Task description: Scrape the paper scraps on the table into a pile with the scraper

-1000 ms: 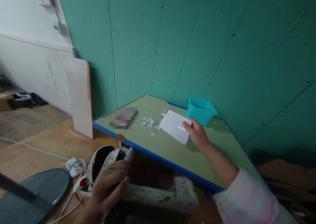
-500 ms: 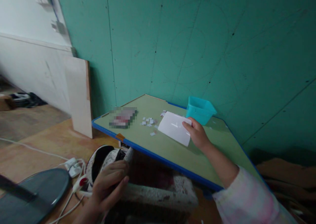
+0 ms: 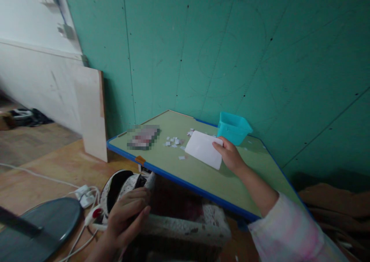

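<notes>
My right hand [image 3: 229,154] grips a white card [image 3: 204,149] by its right edge, thumb on top. The card is thin, with rounded corners, and is held tilted over the green tabletop [image 3: 214,187]. Small white paper pieces [image 3: 174,141] lie scattered on the table left of the card. Just behind the card stands a turquoise plastic basket [image 3: 233,128]. My left hand [image 3: 128,215] is low at the front, below the table's edge, with its fingers curled; whatever may be inside them is hidden. It is beside a white-speckled frame [image 3: 185,228].
A blurred-out flat item [image 3: 143,137] lies on the table's left part. Blue tape [image 3: 162,172] lines the table edge. A green wall [image 3: 162,54] rises behind. On the floor are white cables with a power strip [image 3: 94,214] and a round dark base [image 3: 54,227]. A board [image 3: 91,115] leans on the wall.
The card has tilted slightly, and the bright glare on it is gone. My right hand has shifted very little, while my left hand has stayed in place.
</notes>
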`<state>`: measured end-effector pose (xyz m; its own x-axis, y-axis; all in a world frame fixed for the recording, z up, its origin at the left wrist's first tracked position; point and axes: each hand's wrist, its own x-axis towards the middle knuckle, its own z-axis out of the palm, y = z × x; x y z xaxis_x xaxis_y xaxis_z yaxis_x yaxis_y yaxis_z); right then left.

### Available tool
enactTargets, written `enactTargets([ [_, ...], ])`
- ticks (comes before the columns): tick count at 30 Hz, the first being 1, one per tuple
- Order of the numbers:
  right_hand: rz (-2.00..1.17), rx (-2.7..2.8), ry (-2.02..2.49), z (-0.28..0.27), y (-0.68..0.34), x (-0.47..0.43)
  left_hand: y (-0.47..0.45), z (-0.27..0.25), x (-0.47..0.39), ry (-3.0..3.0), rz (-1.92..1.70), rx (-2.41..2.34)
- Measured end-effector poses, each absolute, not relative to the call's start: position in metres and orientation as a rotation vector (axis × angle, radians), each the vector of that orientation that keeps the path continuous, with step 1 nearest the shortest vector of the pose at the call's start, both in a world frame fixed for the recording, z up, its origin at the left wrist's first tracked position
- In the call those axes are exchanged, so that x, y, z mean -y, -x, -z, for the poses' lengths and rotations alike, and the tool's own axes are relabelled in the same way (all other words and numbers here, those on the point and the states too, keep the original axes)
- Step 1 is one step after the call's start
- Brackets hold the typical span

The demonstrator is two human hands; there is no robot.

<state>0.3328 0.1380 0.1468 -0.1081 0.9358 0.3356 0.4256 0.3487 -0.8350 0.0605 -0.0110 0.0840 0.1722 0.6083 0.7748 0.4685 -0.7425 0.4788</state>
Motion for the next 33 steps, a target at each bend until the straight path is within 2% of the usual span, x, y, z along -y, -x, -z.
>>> enactTargets([
  [9,-0.695,1.637,1.227,-0.156,-0.332,-0.129,-0.062,-0.085,0.009,-2.295,-1.594,-0.973],
  [16,-0.786,1.821,1.183,-0.138,-0.32,-0.128,-0.065,-0.085,0.011,-2.311,-1.629,-1.027],
  [21,-0.718,1.729,1.202,-0.136,-0.321,-0.132,-0.065,-0.081,0.008,-2.303,-1.59,-0.93],
  [27,-0.907,1.46,1.168,-0.151,-0.335,-0.141,-0.063,-0.081,0.009,-2.272,-1.611,-1.049],
  [33,-0.964,1.639,1.29,-0.149,-0.35,-0.152,-0.066,-0.086,0.007,-2.295,-1.663,-0.969],
])
